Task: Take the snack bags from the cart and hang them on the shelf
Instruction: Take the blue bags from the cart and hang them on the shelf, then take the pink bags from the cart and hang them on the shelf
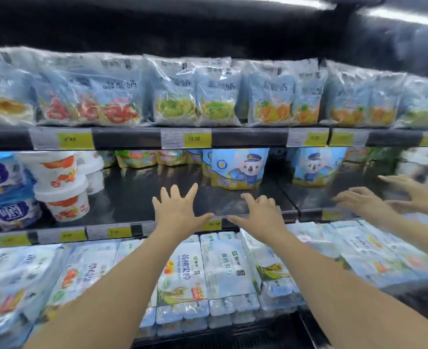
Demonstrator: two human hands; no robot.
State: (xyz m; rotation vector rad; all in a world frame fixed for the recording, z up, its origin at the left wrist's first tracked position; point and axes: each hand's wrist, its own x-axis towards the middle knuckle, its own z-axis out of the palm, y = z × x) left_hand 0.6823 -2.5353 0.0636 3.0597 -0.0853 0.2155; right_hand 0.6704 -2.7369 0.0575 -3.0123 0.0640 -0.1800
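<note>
Both your left hand (180, 210) and right hand (260, 212) are spread flat and hold nothing, just before the koala bag (238, 168) on the middle shelf (142, 195). No cart shows; turn back for one bag first, gripping near its top edge.

Upper shelf rail: yellow price tag (194, 138) reads "12.00". Neighbouring yellow tags on same rail blurred, unreadable.

Middle shelf rail: yellow tag (119, 232) reads "5.00"; tag (214, 224) beside left hand reads "10.00", partly hidden.

Bottom shelf: white multipack (182, 268) bears Chinese print "黄桃果粒"; adjacent multipack (229, 265) bears Chinese characters, only partly legible.

Tubs at left and top-shelf bags: lettering blurred, unreadable.
</note>
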